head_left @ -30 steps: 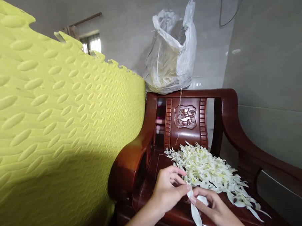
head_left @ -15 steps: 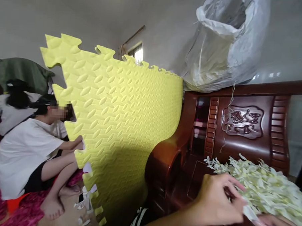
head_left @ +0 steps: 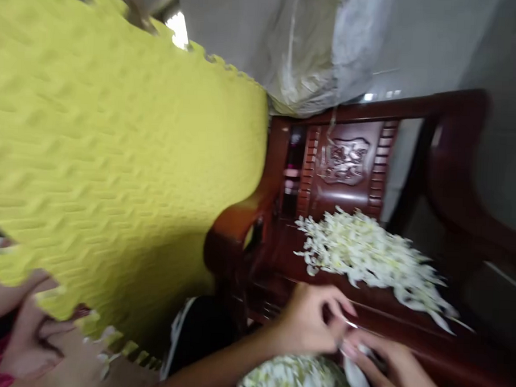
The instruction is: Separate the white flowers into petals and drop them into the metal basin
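Observation:
My left hand [head_left: 310, 321] has its thumb and finger pinched together; motion blur hides what is between them. Just right of it, the fingers of my right hand [head_left: 390, 359] close around a white petal-like piece [head_left: 356, 380] that hangs down from them. The fingertips of both hands meet. Beneath them at the bottom edge is a rounded heap of white-green artificial petals [head_left: 292, 380]. Beyond the hands, a loose pile of similar white petals [head_left: 362, 249] lies on the seat of a dark red wooden chair [head_left: 272, 268].
A tall yellow foam mat [head_left: 135, 154] stands on edge to the left of the chair. A large whitish plastic bag [head_left: 315, 53] rests behind the chair's carved back. At lower left, part of another person's legs and foot [head_left: 29, 343] shows past the mat's edge.
My view has swung right and down, so the mat, chair and bag sit further left. The lower petal heap has come into view. Both hands stay together at the white piece.

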A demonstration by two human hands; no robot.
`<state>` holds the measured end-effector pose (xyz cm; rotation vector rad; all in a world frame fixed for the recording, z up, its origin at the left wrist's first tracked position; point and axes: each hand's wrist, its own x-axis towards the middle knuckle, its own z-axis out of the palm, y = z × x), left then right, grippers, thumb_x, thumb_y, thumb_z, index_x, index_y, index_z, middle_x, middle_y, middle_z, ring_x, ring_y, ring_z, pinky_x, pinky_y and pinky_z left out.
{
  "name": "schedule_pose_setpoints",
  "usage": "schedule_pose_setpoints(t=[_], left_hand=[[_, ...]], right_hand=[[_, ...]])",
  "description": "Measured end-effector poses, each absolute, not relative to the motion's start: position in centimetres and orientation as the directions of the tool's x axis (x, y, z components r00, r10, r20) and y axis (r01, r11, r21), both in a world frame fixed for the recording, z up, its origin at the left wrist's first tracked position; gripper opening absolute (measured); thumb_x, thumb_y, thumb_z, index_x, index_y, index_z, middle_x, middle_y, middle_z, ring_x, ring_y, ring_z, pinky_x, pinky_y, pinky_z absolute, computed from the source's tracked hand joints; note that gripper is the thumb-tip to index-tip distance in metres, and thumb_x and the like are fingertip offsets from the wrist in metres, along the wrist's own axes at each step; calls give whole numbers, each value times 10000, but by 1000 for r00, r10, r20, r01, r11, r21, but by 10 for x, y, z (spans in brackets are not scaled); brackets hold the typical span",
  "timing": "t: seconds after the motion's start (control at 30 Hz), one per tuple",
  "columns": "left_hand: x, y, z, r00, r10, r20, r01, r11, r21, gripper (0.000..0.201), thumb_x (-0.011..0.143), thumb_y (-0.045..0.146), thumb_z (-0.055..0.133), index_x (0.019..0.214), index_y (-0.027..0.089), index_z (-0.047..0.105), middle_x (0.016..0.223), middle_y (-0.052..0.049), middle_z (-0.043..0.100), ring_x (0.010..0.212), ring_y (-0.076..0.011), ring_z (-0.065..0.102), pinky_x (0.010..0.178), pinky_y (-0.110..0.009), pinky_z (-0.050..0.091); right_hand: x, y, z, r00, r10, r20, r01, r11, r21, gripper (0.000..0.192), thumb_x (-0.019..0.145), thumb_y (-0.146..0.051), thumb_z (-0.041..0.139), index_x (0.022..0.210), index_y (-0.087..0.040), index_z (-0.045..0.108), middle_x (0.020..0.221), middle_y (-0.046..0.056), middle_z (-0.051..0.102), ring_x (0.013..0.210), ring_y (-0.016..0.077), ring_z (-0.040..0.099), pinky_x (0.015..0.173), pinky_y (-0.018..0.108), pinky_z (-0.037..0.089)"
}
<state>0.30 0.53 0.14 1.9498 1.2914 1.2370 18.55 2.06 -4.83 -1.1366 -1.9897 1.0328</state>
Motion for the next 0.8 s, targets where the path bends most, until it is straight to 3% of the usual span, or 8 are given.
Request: schedule_pose_setpoints(t=[0.1, 0.33, 0.43, 0.53, 0.67, 0.8], left_hand=[[5, 3, 5, 104, 922, 374, 399, -383, 833, 162, 728, 116, 558, 837, 151, 672, 684, -24, 684, 645, -148, 624, 662, -228, 458], [10, 6, 4, 116, 941, 319, 357, -339, 870, 101, 745, 171, 611, 844, 155, 623, 693, -18, 668, 687, -155, 626, 683, -236, 447], [7, 5, -1, 103, 956, 274, 369, -292, 882, 186, 774, 251, 618, 935, 163, 586, 769, -27, 693, 746, -159, 642, 715, -233, 457], [5, 3, -15, 104, 986, 129, 409, -161, 898, 316, 838, 422, 541, 999, 152, 572, 814, -58, 707, 763, -183, 654, 702, -252, 465], [5, -1, -38, 279, 955, -100, 425, -30, 905, 502, 870, 558, 405, 860, 125, 660, 658, -60, 696, 617, -198, 650, 577, -255, 456], [4, -6, -31, 425, 896, -126, 374, -47, 926, 460, 890, 490, 419, 840, 122, 691, 764, -70, 720, 734, -191, 667, 658, -234, 479]], right_hand=[[187, 12, -31, -518, 853, 66, 417, 320, -851, 374, 885, -479, 447, 692, -182, 568, 662, 33, 587, 649, 193, 541, 633, 291, 437], [194, 5, -14, -526, 847, 81, 371, 314, -874, 304, 908, -384, 449, 723, -165, 549, 648, -1, 550, 626, 143, 487, 613, 254, 383], [194, 8, -20, -509, 854, 108, 373, 332, -866, 257, 883, -335, 498, 720, -160, 591, 664, 8, 578, 625, 142, 493, 606, 254, 388], [186, 18, -28, -418, 902, 106, 282, 240, -929, 222, 858, -293, 507, 737, -141, 614, 648, 19, 583, 571, 133, 504, 547, 245, 401], [172, 22, -38, -370, 926, 79, 241, 178, -954, 176, 852, -231, 449, 817, -142, 597, 677, 22, 593, 576, 134, 541, 548, 240, 429], [175, 10, -33, -462, 881, 100, 174, 201, -964, 41, 789, -216, 527, 794, -183, 550, 697, 16, 626, 622, 159, 593, 589, 255, 466]])
